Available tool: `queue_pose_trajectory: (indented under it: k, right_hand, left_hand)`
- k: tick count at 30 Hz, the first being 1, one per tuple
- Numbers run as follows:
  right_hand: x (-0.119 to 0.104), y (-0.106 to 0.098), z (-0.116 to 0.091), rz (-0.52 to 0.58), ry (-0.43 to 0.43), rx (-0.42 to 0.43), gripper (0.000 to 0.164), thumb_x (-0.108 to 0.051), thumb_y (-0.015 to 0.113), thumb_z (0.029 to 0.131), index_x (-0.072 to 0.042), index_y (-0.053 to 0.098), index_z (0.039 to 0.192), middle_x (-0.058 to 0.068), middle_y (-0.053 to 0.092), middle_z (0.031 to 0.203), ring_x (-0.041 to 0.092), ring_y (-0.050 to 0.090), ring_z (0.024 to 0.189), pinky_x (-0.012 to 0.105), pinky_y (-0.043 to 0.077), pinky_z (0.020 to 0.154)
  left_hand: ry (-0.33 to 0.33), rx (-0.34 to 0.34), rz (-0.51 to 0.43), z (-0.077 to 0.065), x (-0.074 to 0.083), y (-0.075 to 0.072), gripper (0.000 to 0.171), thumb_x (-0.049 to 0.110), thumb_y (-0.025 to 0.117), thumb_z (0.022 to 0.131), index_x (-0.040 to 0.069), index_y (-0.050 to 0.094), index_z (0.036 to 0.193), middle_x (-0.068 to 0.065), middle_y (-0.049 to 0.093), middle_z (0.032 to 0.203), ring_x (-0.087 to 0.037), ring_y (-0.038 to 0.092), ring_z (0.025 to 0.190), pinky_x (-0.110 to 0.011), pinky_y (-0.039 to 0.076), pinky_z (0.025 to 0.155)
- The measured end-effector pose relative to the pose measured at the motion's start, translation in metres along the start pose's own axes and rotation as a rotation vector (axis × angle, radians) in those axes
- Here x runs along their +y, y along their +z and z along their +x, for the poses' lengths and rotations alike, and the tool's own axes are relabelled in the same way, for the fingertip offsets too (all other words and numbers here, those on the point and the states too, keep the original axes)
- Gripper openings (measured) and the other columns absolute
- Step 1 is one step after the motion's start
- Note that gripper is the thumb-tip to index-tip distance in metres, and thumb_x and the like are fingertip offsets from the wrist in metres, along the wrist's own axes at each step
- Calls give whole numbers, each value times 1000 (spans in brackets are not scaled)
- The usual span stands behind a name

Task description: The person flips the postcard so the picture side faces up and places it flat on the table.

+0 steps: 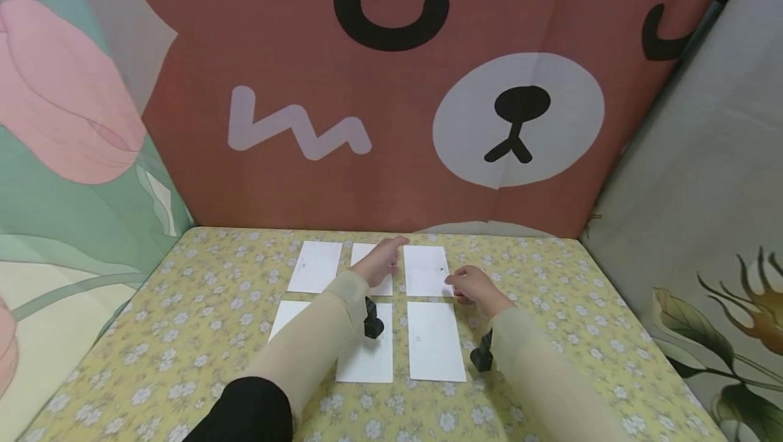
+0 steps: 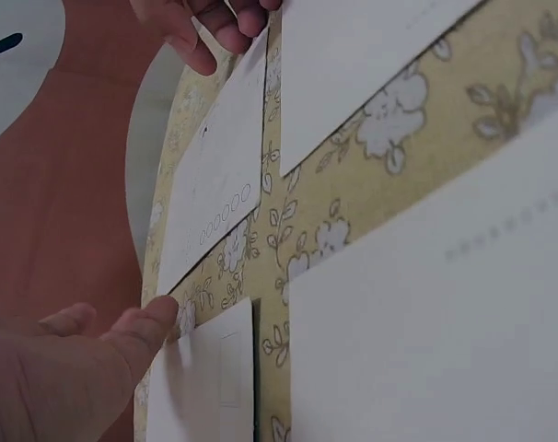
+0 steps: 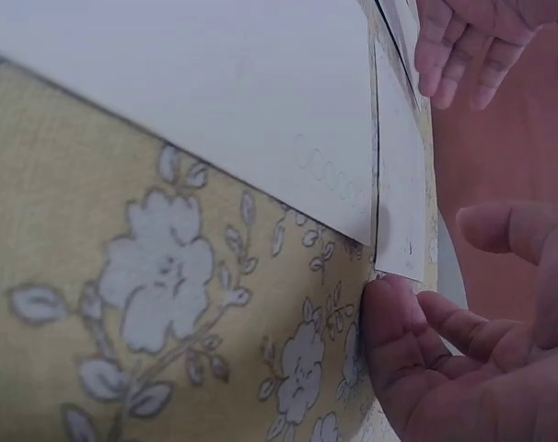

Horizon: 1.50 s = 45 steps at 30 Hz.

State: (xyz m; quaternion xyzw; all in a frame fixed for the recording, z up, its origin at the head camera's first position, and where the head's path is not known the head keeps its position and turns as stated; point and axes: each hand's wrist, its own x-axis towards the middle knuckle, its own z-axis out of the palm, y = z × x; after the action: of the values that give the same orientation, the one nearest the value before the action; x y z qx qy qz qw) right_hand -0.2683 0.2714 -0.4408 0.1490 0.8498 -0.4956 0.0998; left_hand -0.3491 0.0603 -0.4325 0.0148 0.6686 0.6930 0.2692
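Note:
White paper cards lie flat in two rows of 3. In the head view my left hand reaches over the back middle card, fingers extended and holding nothing. The left wrist view shows that hand beside the gap between this card and the back right card, which bears a row of small printed circles. My right hand is at the right edge of the back right card. Its loosely bent fingers are at a card corner, thumb apart; whether they touch it I cannot tell.
Nearer to me lie the front right card, the front middle card and the front left card, partly hidden by my left sleeve. A yellow flowered cloth covers the table. A bear-print curtain hangs behind it.

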Motion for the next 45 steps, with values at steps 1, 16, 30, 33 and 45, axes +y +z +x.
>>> queue_pose_trajectory:
  k: [1,16,30,33,45]
  right_hand:
    - [0,1,1,-5,4,0,43,-19,61,103,8,51,135,21,60,112,25,61,86,36,56,74]
    - [-23,19,15,-382,51,43,40,-35,76,90,-8,58,69,-1,42,57,13,34,47,30,37,47]
    - [-39,31,14,-579,17,96,50,-25,85,81,10,69,114,20,71,111,33,65,96,45,55,91]
    - [-38,30,17,-532,32,117,60,-24,87,81,12,63,122,24,68,119,37,64,106,46,53,96]
    - [-26,35,12,-301,74,158,93,-11,82,85,13,25,154,36,46,146,47,48,133,53,40,112]
  left_hand:
    - [-1,5,-11,1,-1,1,73,33,52,106,0,19,162,-29,22,159,-38,32,144,-45,34,116]
    - [-39,-21,-115,9,-1,10,74,33,47,107,9,10,166,-22,-2,170,-39,2,156,-51,17,124]
    - [-48,44,-271,4,-2,10,82,37,50,102,3,10,164,-32,12,164,-41,17,153,-50,25,121]
    - [-54,73,-280,6,-1,13,83,39,52,101,-1,14,163,-31,23,161,-38,28,146,-47,31,119]
    - [-46,80,-203,14,-12,9,66,32,54,102,2,33,158,-25,40,148,-31,45,123,-42,41,109]
